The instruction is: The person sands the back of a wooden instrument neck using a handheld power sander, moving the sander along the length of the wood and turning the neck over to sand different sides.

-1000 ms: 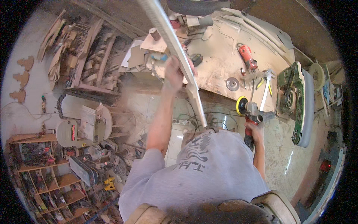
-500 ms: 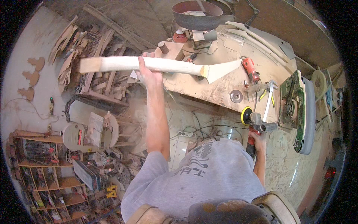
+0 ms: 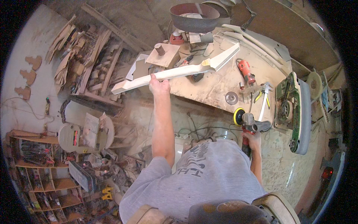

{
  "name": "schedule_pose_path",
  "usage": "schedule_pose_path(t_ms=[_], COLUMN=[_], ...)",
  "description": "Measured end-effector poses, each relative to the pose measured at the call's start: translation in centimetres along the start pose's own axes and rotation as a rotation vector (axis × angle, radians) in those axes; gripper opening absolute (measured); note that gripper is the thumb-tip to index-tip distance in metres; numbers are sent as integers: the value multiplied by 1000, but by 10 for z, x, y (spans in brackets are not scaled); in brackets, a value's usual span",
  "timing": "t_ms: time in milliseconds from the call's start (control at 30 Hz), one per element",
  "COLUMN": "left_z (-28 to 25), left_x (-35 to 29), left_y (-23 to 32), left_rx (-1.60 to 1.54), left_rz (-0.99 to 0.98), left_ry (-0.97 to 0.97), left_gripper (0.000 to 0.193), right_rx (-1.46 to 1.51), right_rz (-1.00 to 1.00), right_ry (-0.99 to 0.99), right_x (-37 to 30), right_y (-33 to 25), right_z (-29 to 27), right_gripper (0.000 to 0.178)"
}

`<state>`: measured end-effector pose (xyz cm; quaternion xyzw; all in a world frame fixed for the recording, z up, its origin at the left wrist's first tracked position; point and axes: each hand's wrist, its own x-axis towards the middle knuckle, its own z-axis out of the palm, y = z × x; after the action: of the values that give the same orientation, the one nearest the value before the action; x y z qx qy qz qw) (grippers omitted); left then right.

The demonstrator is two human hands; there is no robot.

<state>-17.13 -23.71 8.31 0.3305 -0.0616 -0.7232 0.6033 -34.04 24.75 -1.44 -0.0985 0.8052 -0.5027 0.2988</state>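
My left hand (image 3: 159, 86) is closed round the middle of a long, pale, curved wooden piece (image 3: 181, 71), held over the bench's near left edge. The piece slopes, its right end up over the bench and its squared left end lower. A yellowish patch marks the bend near its wide right end. By my right side, my right hand (image 3: 254, 142) grips the handle of an angle grinder (image 3: 253, 124) with a yellow-rimmed round pad (image 3: 239, 116). The pad is apart from the wood. Some right-hand fingers are hidden.
On the dusty workbench (image 3: 201, 89) lie a red power tool (image 3: 246, 71), a round disc (image 3: 231, 98), calipers (image 3: 266, 98) and a block with a peg (image 3: 162, 55). A green belt sander (image 3: 292, 112) stands right. Wood scraps (image 3: 76, 69) fill a rack at left. Cables (image 3: 195, 128) cross the floor.
The wooden piece has swung from nearly level to a slope, its left end dropping and moving right, its right end rising. My left hand shifted slightly right and down. The grinder stays in my right hand.
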Motion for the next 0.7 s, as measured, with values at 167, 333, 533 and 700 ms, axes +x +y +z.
schedule_pose_path(t_ms=[167,333,533,700], left_z=[6,6,0,-28], left_x=[-5,1,-4,25], left_y=[-17,-35,-55,-89], left_rx=[1,-85,-31,186], left_rz=[-35,-90,-141,-54], left_ry=[28,92,153,74], left_gripper=[47,47,47,45], right_rx=[42,-89,-60,9], right_rz=[-24,13,86,52], right_ry=[-30,-1,-36,-25], right_x=[-3,-12,-21,-12], right_y=[-8,-26,-48,-29], right_z=[-1,-1,-5,-6], right_gripper=[37,36,36,35])
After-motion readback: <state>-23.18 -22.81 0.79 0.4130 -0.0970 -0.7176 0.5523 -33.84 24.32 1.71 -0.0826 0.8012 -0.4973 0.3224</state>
